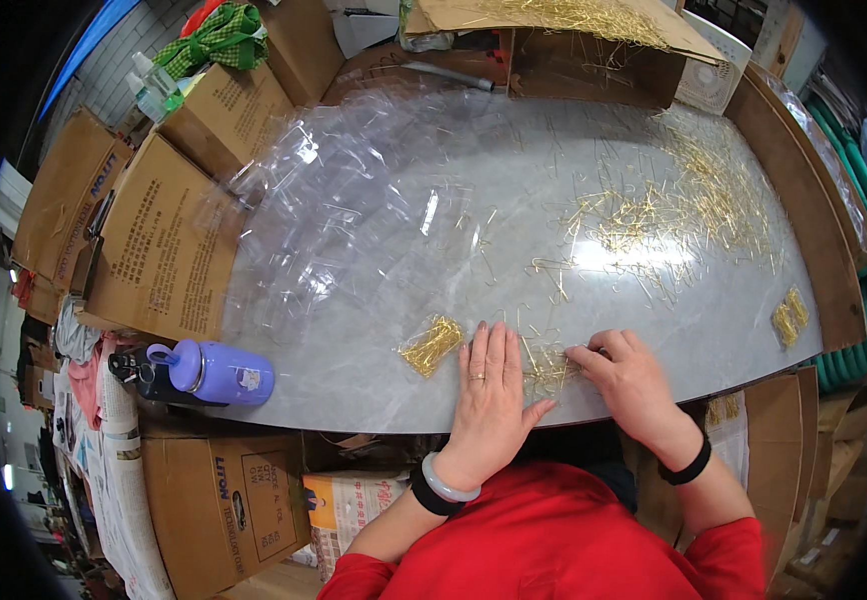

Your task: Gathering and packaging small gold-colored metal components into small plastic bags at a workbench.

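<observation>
My left hand (pixel 492 390) lies flat on the grey table (pixel 394 395) near its front edge, fingers stretched forward and the thumb out to the right. Just right of it is a small group of thin gold wire hooks (pixel 546 370). At the right side of that group, my right hand (pixel 632 380) has its fingers curled and thumb and forefinger pinched at the wires; the exact grip is partly hidden. A neat bundle of gold hooks (pixel 433 345) rests left of my left fingertips.
Loose gold hooks (pixel 644 205) spread over the right half. Clear plastic pieces (pixel 339 195) cover the back left. A purple bottle (pixel 229 372) lies at the left edge. Another small bundle (pixel 790 317) sits far right. Cardboard boxes (pixel 169 245) wall the left; an open carton (pixel 594 75) stands behind.
</observation>
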Available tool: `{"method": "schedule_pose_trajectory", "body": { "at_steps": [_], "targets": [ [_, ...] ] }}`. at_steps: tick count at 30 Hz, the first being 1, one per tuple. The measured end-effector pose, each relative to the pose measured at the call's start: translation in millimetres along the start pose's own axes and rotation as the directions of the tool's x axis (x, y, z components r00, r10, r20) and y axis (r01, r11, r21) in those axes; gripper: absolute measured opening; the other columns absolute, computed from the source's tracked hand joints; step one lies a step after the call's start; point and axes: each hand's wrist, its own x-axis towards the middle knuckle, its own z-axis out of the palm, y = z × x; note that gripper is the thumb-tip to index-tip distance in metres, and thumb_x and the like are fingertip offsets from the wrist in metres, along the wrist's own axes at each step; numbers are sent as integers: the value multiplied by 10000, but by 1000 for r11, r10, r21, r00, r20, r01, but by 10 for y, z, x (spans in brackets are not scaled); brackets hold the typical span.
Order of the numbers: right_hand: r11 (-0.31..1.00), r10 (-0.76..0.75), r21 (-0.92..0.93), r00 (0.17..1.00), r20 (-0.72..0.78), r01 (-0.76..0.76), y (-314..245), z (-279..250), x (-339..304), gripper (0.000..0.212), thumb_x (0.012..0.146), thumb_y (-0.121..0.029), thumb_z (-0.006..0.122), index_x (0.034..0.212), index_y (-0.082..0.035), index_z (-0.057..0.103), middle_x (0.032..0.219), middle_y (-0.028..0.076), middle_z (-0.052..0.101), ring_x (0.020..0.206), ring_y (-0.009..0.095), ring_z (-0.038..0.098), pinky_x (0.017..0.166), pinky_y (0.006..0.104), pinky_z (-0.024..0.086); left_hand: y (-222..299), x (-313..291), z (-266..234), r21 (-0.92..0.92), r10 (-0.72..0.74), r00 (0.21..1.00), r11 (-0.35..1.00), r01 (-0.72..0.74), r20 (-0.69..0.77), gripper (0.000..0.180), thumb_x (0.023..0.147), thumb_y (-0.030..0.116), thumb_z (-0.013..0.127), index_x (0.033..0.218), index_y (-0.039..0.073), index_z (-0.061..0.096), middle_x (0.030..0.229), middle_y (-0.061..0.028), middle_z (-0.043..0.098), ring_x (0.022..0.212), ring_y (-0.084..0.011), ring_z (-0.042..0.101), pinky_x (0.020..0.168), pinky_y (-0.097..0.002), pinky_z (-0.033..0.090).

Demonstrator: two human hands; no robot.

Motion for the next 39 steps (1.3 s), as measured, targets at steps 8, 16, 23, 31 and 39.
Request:
{"method": "schedule_pose_trajectory", "body": {
  "at_steps": [8, 16, 23, 31, 39],
  "targets": [
    [994, 59, 102, 981, -185, -40, -144, 142, 175, 424, 802, 25, 601, 1216, -55, 648, 1180, 128, 630, 1045, 327, 594, 888, 415, 505, -18, -3, 111, 49, 106, 993, 993, -108, 44, 725, 918, 316, 691, 1482, -40, 406, 1510, -195, 421, 1437, -396, 351, 1194, -572, 250],
    [987, 75, 151, 992, -106, -58, -55, 165, 14, 367, 862, -85, 626, 1224, -23, 632, 1229, 120, 615, 1119, 325, 558, 950, 431, 443, -28, 5, 84, 35, 237, 971, 971, -238, 26, 616, 927, 218, 678, 1474, 38, 458, 1481, -130, 475, 1398, -373, 415, 1182, -554, 295],
    [997, 63, -25, 990, -122, -67, -151, 51, 12, 588, 874, -313, 739, 1345, -20, 548, 1303, 155, 594, 1244, 355, 522, 1048, 494, 401, -73, -42, 120, -69, 174, 984, 982, -175, -27, 752, 903, 181, 702, 1520, -30, 327, 1476, -220, 447, 1392, -375, 428, 1194, -523, 307],
    [928, -118, 359, 993, 20, 103, -47, 282, -29, 706, 793, -248, 799, 1387, -12, 501, 1417, 167, 531, 1347, 378, 476, 1145, 498, 379, -87, -31, 115, -86, 159, 986, 983, -163, -43, 734, 932, 186, 673, 1522, -55, 309, 1492, -218, 430, 1410, -368, 414, 1202, -498, 306],
    [953, -131, 269, 990, -48, 139, -213, 218, 85, 559, 819, -143, 761, 1326, -20, 559, 1393, 150, 559, 1350, 355, 496, 1160, 484, 379, -140, -309, -127, -274, 78, 967, 951, -146, -243, 628, 896, 137, 728, 1447, -20, 470, 1403, -218, 528, 1278, -412, 524, 1073, -444, 432]
  ]
}}
